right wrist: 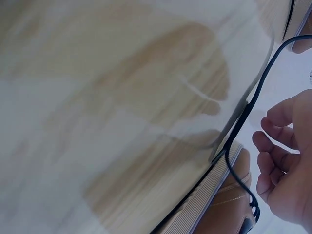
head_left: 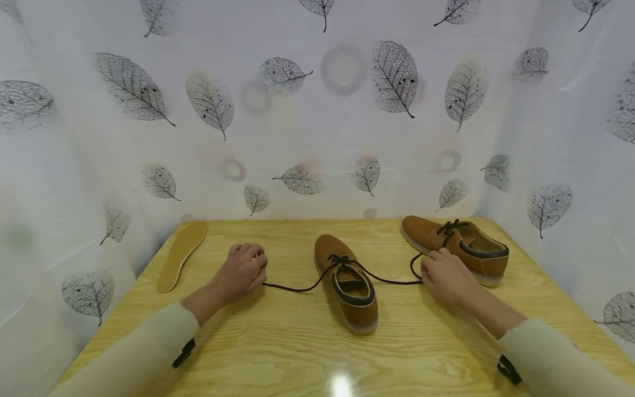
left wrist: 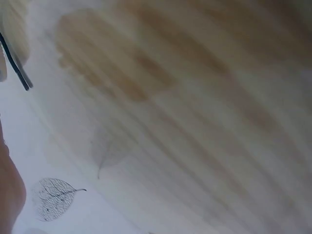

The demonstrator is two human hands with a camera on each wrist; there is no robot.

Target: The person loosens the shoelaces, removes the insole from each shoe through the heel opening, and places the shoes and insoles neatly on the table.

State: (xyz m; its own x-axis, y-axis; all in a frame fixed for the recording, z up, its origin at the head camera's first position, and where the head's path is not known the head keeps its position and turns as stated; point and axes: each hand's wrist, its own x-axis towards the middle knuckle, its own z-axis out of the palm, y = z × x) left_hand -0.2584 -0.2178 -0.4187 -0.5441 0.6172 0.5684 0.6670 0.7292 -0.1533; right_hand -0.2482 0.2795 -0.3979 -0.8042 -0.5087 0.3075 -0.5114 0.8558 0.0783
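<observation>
A brown lace-up shoe (head_left: 331, 249) stands on the table's middle, its black shoelace (head_left: 297, 290) spread out to both sides. My left hand (head_left: 241, 270) is over the left lace end, fingers bent. In the left wrist view a lace tip (left wrist: 24, 83) lies against the table, but most of the hand is outside that view, so its hold is hidden. My right hand (head_left: 448, 277) hovers beside the other end. Its fingers (right wrist: 270, 163) hang loosely curled, holding nothing, with the lace (right wrist: 258, 83) passing apart from them. Next to it stands a second brown shoe (head_left: 488, 268).
A tan insole (head_left: 178, 259) lies at the table's left edge. The wooden table (head_left: 278, 353) is bounded at the back and sides by a white curtain (head_left: 317, 127) printed with leaves. The second shoe's laces (head_left: 453, 224) are tied.
</observation>
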